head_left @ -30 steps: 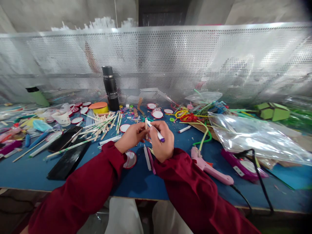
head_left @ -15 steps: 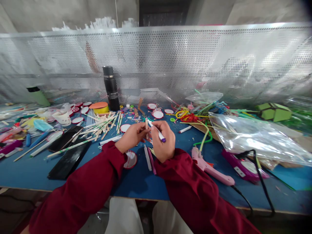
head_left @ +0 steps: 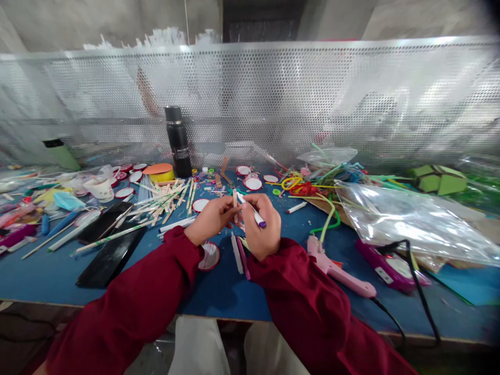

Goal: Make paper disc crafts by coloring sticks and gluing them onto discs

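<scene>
Between the fingertips of my left hand (head_left: 209,220) a small wooden craft stick (head_left: 235,200) stands upright. My right hand (head_left: 262,226) grips a white marker (head_left: 255,214) with a purple end, its other end at the stick's upper part. Whether the tip touches the wood cannot be made out. Below the hands, a white and a purple marker (head_left: 242,256) lie side by side on the blue table (head_left: 219,302). A round red-rimmed lid (head_left: 210,256) sits by my left sleeve.
A pile of craft sticks (head_left: 167,200) and a black bottle (head_left: 178,143) are at the left, near a dark phone-like slab (head_left: 105,263). To the right lie a pink glue gun (head_left: 338,271) with its cord, coloured pipe cleaners (head_left: 302,185) and a clear plastic bag (head_left: 414,224). A perforated metal panel (head_left: 250,99) closes the back.
</scene>
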A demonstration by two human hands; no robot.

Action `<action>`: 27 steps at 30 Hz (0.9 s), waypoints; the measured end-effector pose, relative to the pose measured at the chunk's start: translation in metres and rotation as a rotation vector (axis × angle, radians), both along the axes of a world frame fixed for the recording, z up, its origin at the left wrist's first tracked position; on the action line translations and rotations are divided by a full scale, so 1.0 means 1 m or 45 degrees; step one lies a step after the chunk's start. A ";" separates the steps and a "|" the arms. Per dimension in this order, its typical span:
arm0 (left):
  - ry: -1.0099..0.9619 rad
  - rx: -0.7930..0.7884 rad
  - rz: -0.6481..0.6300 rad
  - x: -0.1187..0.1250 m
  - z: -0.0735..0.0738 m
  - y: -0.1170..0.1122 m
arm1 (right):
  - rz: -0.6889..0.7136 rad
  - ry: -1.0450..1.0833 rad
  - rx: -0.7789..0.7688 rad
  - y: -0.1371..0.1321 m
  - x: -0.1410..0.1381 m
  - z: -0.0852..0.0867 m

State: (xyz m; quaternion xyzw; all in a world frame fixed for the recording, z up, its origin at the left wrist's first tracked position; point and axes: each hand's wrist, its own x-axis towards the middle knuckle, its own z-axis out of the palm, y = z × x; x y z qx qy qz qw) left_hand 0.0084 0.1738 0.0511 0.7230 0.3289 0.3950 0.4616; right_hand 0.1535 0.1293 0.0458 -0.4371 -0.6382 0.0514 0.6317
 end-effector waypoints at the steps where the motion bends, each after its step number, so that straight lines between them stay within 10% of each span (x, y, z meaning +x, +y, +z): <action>1: 0.008 0.004 -0.006 0.000 0.000 0.000 | 0.004 0.000 -0.004 -0.001 0.000 0.001; 27: 0.015 0.023 -0.009 0.000 0.000 0.000 | 0.047 0.005 -0.049 -0.003 -0.002 0.002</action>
